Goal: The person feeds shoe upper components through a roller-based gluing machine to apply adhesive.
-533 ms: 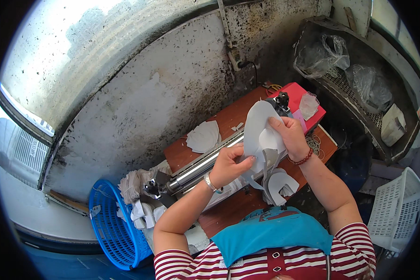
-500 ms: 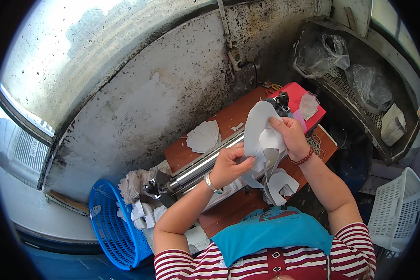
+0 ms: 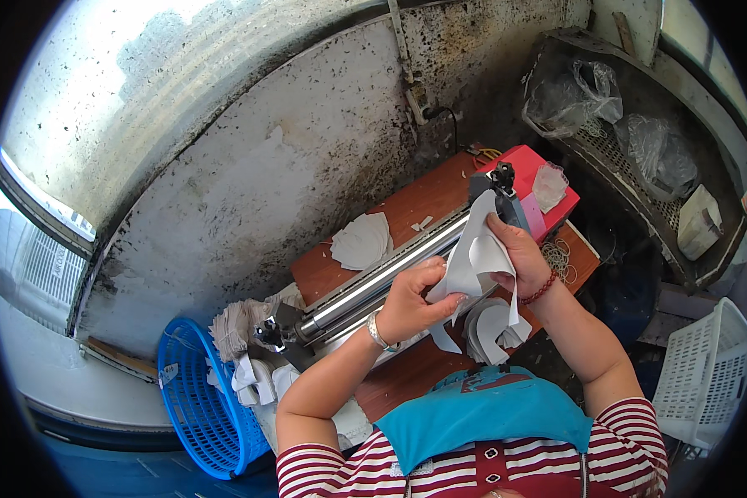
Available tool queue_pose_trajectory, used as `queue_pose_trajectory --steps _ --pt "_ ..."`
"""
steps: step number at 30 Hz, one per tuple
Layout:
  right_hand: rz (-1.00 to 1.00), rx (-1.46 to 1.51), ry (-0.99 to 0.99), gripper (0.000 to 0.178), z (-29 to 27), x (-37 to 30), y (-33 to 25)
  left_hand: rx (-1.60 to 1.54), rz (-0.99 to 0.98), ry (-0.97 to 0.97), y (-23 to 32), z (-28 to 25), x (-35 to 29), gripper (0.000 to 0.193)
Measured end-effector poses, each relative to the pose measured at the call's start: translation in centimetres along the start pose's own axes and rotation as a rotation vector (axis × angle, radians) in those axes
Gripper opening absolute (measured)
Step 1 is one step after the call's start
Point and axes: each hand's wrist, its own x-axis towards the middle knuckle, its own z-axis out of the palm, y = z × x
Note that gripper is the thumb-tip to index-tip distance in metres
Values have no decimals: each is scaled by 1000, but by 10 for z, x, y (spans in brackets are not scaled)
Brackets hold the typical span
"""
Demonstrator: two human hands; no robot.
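A curved, pale sheet piece (image 3: 478, 256) is held up over the roller machine (image 3: 365, 286), bent into a fold. At its lower left end my left hand (image 3: 413, 303) pinches it between thumb and fingers. My right hand (image 3: 519, 261) is closed on its right side, thumb on top and the other fingers behind. Whether the held piece is one layer or several I cannot tell. Below my hands, close to my apron, more curved white pieces (image 3: 491, 325) lie stacked, partly covered by the held sheet.
Flat white pieces (image 3: 362, 241) lie on the brown tabletop (image 3: 427, 195) behind the roller. The machine's red housing (image 3: 519, 162) stands at its right end. A blue basket (image 3: 203, 415) and bundled pieces (image 3: 239, 328) are at left, a white basket (image 3: 705, 373) at right.
The held sheet has folded more and turned narrower. My left hand has shifted slightly down, while my right hand has moved a little lower and to the right.
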Motion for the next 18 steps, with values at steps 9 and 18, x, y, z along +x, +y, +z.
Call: queue_pose_trajectory --steps 9,18 --pt "-110 -37 223 32 3 -1 13 -30 165 -29 -7 0 -8 11" --pt "20 -390 318 33 -67 1 53 400 82 55 20 -34 -22 13"
